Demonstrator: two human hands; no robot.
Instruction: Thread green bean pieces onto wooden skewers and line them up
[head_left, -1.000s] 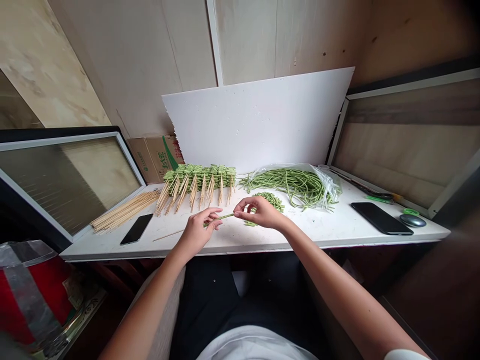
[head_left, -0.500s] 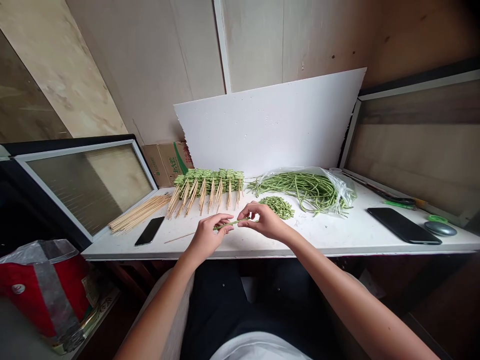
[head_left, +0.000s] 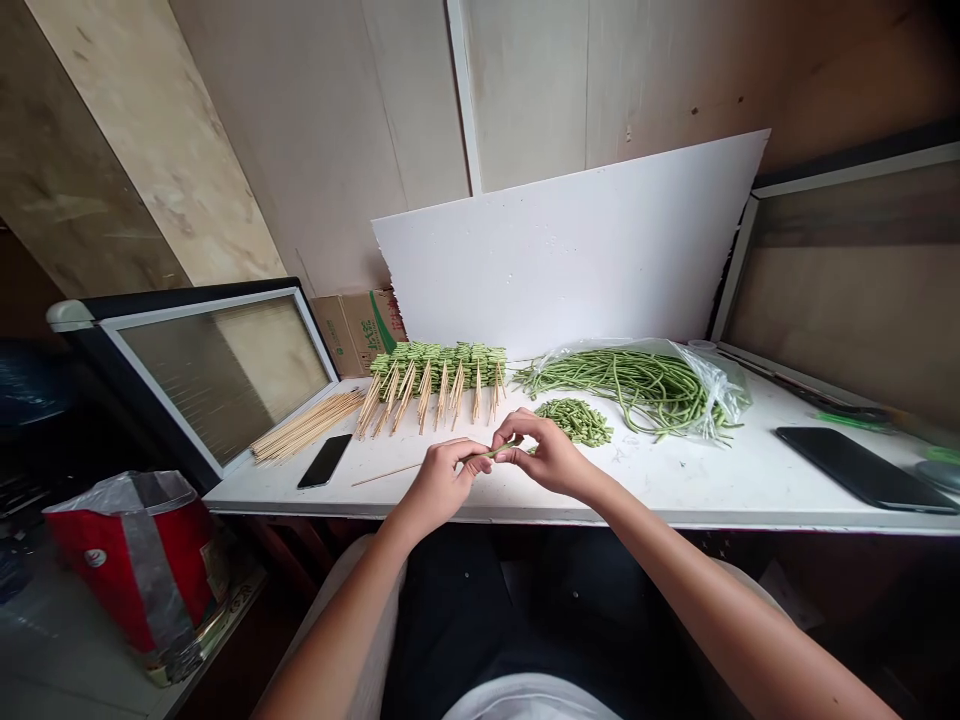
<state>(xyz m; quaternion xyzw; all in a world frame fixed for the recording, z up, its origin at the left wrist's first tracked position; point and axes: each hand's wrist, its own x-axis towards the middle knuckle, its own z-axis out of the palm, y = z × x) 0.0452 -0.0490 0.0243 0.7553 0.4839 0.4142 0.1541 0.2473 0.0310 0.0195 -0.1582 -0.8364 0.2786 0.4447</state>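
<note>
A piece of long green bean (head_left: 491,453) is pinched between my two hands above the front of the table. My left hand (head_left: 444,477) is closed on its left part, and my right hand (head_left: 546,456) grips its right end with thumb and fingertips. The hands almost touch. A single bamboo skewer (head_left: 384,475) lies on the tabletop, its right end running behind my left hand. Just beyond my right hand is a pile of short cut bean pieces (head_left: 577,420). Farther back, bean pieces threaded on skewers (head_left: 442,365) are stacked in a row, their bare sticks toward me.
Loose long beans (head_left: 637,385) spill from a clear plastic bag (head_left: 712,385) at back right. Bare skewers (head_left: 307,425) and a phone (head_left: 325,461) lie left; a larger black device (head_left: 862,468) lies right. A white board (head_left: 570,245) stands behind the white table (head_left: 645,495).
My hands have drawn closer together along the bean, with less of it showing between them. The camera has turned slightly left, shifting the scene rightward.
</note>
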